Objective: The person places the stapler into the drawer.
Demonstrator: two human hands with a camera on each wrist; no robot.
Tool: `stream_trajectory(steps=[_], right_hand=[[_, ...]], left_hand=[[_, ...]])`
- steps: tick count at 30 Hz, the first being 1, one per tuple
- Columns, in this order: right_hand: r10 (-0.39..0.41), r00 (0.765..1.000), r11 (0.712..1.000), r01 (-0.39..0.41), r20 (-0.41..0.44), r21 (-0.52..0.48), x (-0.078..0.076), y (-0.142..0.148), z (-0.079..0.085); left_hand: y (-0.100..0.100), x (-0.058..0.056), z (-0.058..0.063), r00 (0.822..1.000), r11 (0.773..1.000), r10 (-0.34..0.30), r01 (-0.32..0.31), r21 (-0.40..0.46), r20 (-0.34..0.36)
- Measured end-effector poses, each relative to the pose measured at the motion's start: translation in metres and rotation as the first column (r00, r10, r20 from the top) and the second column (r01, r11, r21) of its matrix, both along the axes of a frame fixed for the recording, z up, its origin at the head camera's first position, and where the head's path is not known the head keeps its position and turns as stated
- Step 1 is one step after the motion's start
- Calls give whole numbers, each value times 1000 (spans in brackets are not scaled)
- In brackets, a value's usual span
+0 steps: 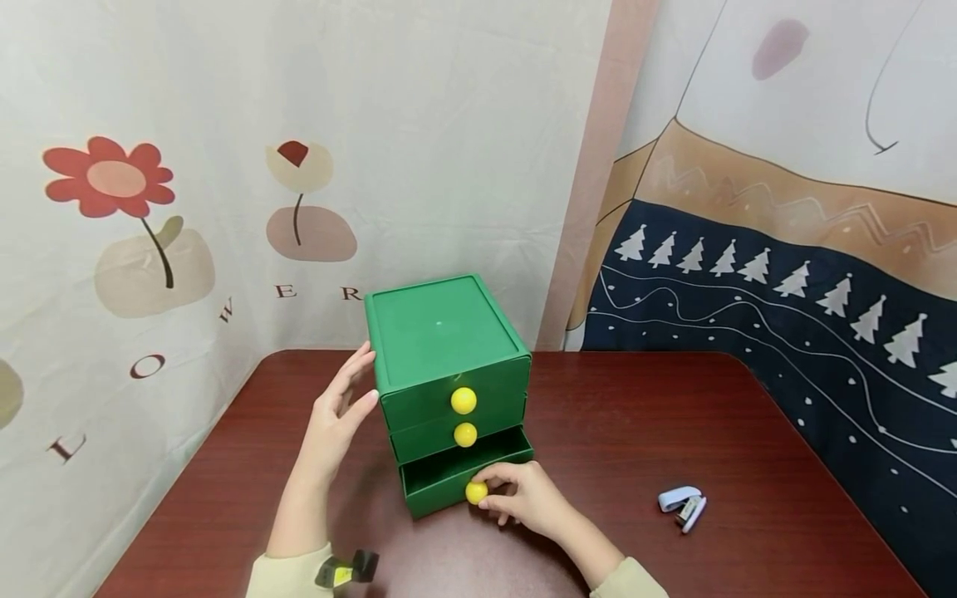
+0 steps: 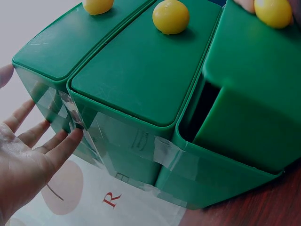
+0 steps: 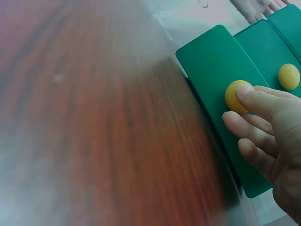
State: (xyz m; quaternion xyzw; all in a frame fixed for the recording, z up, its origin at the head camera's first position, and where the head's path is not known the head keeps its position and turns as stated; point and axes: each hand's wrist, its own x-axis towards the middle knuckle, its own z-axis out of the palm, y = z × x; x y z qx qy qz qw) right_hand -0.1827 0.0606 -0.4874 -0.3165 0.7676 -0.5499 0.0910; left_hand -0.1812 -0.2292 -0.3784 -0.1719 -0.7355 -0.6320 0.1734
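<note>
A green three-drawer box (image 1: 444, 332) stands on the table, a round yellow knob on each drawer. Its bottom drawer (image 1: 441, 490) is pulled partly out, and the inside that shows is dark green and bare. My right hand (image 1: 527, 498) pinches the bottom knob (image 3: 237, 96) between thumb and fingers. My left hand (image 1: 340, 415) touches the box's left side with its fingers spread and fairly straight. In the left wrist view, those fingertips lie against the side wall (image 2: 127, 146), which has clear tape on it. The upper two drawers are closed.
A light blue and white stapler-like item (image 1: 684, 507) lies on the reddish-brown table (image 1: 613, 415) to the right. Behind the table hangs a white cloth (image 1: 449, 166) with printed flowers and letters. A dark cloth with white trees (image 1: 718, 291) hangs at the right.
</note>
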Motion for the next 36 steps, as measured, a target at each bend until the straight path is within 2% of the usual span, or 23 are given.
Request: stream_trajectory(steps=[11, 22, 29, 33, 36], right_hand=[[65, 998, 998, -65, 2, -19, 15, 13, 3], [86, 995, 996, -86, -48, -2, 30, 23, 7], [90, 995, 996, -89, -47, 22, 44, 23, 28], [90, 996, 995, -89, -28, 36, 45, 24, 27], [93, 995, 994, -91, -29, 53, 42, 25, 18]], left_hand=[[0, -1, 0, 1000, 1000, -2, 2, -1, -6], [-1, -3, -1, 1000, 1000, -14, 14, 15, -13], [-1, -2, -1, 1000, 1000, -17, 17, 18, -1], [0, -2, -2, 1000, 1000, -15, 15, 12, 2], [0, -2, -2, 1000, 1000, -12, 12, 10, 0]])
